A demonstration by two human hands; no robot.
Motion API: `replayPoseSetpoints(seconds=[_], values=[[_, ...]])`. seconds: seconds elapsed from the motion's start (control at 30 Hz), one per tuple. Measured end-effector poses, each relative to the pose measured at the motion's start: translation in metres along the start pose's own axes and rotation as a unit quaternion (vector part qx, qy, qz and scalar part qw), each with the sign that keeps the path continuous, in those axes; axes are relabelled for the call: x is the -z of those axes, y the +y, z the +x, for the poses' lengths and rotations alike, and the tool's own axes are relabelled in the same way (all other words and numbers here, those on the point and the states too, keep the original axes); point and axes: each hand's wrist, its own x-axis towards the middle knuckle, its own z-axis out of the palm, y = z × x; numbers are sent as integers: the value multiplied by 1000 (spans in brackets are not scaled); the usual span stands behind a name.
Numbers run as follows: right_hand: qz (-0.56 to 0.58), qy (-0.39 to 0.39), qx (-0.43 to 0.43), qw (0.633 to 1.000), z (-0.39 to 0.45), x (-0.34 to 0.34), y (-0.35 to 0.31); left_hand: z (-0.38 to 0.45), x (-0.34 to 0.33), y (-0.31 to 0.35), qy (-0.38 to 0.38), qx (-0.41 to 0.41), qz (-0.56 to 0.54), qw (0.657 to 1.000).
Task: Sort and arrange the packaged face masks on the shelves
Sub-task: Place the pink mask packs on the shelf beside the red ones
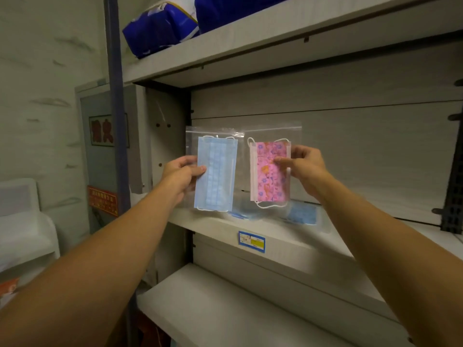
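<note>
My left hand (181, 175) pinches the left edge of a clear zip bag holding a plain blue face mask (216, 174), held upright in front of the middle shelf (215, 225). My right hand (304, 169) pinches the right edge of a second clear bag holding a pink flowered mask (269, 171). The two bags hang side by side, their inner edges overlapping. Behind and below them, more bagged blue masks (303, 214) lie flat on the middle shelf.
The top shelf (250, 41) carries blue plastic-wrapped packs (160, 28). A price label (251, 241) sticks to the middle shelf's front edge. A lower shelf (213, 304) juts out below. A blue upright post (116, 121) stands left, with a white chair (27, 221) beyond.
</note>
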Motion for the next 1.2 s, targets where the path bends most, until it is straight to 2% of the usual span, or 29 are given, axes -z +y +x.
replayPoseSetpoints(seconds=[0.27, 0.63, 0.9, 1.07, 1.2], values=[[18, 44, 5, 999, 31, -36, 24, 81, 5, -20, -64, 4, -38, 997], [41, 164, -1, 986, 49, -62, 58, 184, -27, -61, -229, 10, -73, 971], [74, 221, 7, 973, 50, -29, 69, 208, -73, -84, -307, 26, -114, 944], [81, 213, 12, 973, 65, -18, 68, 203, -86, -101, -338, 45, -169, 925], [118, 202, 20, 972, 66, -11, 83, 197, -88, -110, -387, 42, -132, 912]])
